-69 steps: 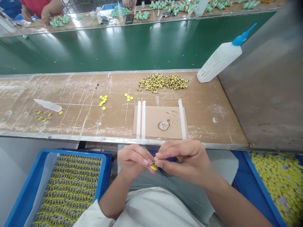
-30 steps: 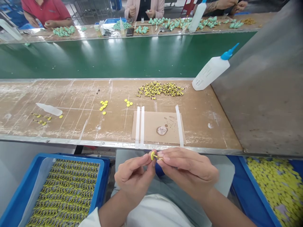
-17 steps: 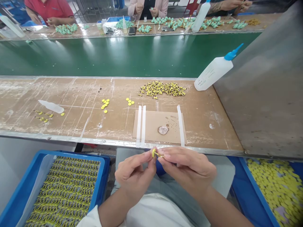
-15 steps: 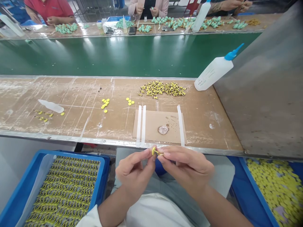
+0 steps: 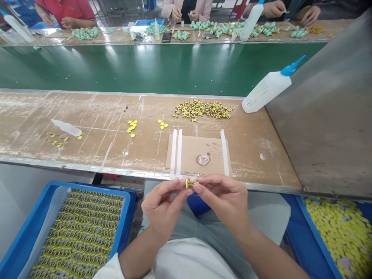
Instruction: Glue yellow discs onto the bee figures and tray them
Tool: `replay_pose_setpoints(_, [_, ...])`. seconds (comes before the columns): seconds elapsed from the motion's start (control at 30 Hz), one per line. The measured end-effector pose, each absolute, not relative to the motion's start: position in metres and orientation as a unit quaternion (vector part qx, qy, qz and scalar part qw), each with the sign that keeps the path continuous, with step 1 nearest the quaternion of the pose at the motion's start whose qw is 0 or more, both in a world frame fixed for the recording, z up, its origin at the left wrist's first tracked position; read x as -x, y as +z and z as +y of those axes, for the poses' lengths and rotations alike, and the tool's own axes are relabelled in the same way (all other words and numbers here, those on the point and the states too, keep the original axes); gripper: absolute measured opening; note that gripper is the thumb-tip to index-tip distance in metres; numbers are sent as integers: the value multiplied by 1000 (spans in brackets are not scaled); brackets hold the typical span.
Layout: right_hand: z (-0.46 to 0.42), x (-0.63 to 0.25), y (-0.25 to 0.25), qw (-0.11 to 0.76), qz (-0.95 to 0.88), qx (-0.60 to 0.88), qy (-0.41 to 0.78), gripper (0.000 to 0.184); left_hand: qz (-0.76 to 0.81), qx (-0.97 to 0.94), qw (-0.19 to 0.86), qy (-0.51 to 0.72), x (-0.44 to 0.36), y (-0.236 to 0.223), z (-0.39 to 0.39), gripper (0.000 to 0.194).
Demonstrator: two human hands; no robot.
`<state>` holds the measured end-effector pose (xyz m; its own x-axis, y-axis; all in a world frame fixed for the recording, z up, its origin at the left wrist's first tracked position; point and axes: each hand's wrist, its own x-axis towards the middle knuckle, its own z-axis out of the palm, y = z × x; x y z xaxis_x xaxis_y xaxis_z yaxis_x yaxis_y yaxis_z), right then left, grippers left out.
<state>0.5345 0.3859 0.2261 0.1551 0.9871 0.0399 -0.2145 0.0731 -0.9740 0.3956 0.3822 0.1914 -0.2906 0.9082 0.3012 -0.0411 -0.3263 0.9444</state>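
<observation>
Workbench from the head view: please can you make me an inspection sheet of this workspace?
Surface: scuffed, stained brown bench, with a cardboard sheet held by white strips.
Job's things: small yellow disc pinched between both hands; loose yellow discs and a pile of yellow-and-dark pieces on the bench.
Clutter: white squeeze bottle, smaller bottle.
Grips: left hand and right hand both pinching.
Cables: nothing seen.
Surroundings: blue trays of yellow parts; co-workers beyond a green belt.

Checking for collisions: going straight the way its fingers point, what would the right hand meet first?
Probably the small round yellow stemmed disc pinched at the fingertips of the right hand; the left hand lies just beyond, though depth is unclear.
</observation>
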Motion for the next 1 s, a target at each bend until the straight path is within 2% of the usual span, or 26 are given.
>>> replay_pose_setpoints(0.47, [388, -524, 230, 572, -405, 474, 533, 10, 461, -501, 296, 670, -381, 185, 378, 38])
replay_pose_setpoints(0.67, [386, -522, 229, 580, -408, 495, 502, 10, 484, -490, 286, 666, -385, 186, 374, 28])
replay_pose_setpoints(0.87, [385, -525, 227, 578, -409, 475, 522, 8, 485, -433, 382, 656, -391, 188, 377, 20])
replay_pose_setpoints(1.0, [384, -527, 226, 582, -405, 459, 536, 7, 451, -402, 438, 666, -393, 189, 380, 24])
